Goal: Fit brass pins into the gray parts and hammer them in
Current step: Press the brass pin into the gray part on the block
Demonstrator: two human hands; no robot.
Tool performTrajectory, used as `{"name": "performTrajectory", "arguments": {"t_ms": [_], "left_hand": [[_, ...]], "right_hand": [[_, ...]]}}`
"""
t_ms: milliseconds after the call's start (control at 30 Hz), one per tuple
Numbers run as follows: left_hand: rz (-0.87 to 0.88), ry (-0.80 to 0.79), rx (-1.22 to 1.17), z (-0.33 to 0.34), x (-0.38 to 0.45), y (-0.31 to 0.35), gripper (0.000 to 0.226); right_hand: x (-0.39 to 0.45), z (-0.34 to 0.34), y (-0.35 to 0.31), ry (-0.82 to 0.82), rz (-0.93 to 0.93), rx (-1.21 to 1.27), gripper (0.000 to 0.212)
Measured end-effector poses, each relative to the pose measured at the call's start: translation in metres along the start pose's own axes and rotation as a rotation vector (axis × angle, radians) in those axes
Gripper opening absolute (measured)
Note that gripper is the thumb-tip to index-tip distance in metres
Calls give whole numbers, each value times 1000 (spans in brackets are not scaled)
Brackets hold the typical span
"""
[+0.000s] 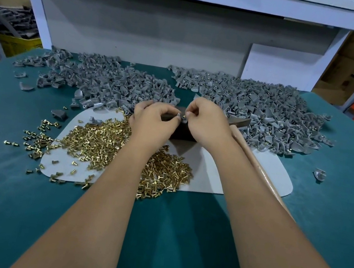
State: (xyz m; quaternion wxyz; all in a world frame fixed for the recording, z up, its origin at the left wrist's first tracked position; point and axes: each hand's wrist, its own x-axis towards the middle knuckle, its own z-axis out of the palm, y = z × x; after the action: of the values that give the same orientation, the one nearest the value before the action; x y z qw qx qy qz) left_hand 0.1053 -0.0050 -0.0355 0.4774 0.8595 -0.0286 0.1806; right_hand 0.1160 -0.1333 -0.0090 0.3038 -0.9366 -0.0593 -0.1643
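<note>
My left hand [154,120] and my right hand [208,123] meet fingertip to fingertip above a dark block [183,135]. The left fingers pinch a small gray part [178,114]. A brass pin [183,117] glints right beside it, pinched by the right fingers. Loose brass pins [98,143] are heaped on a white board [271,171] under my left forearm. A hammer lies under my right forearm, its wooden handle [252,156] pointing toward me and its head [240,122] by the right pile.
Two big heaps of gray parts lie at the back of the green table [164,238], one left [110,79] and one right [261,108], the right heap showing brass. Stray pins [38,137] and single gray parts [319,174] are scattered about. A white panel [141,33] closes off the back.
</note>
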Motion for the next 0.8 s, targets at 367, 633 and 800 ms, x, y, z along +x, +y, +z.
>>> {"name": "performTrajectory", "arguments": {"t_ms": [367,633,800], "left_hand": [[-17,10,27,2,0,-2,9],[-1,-6,-27,3,4,-7,14],[-20,-40,-113,3,7,-11,8]], "right_hand": [[1,3,-1,-33,-36,-1,12],[-4,11,3,64,-15,120,15],[-5,13,1,107,2,76,14]]}}
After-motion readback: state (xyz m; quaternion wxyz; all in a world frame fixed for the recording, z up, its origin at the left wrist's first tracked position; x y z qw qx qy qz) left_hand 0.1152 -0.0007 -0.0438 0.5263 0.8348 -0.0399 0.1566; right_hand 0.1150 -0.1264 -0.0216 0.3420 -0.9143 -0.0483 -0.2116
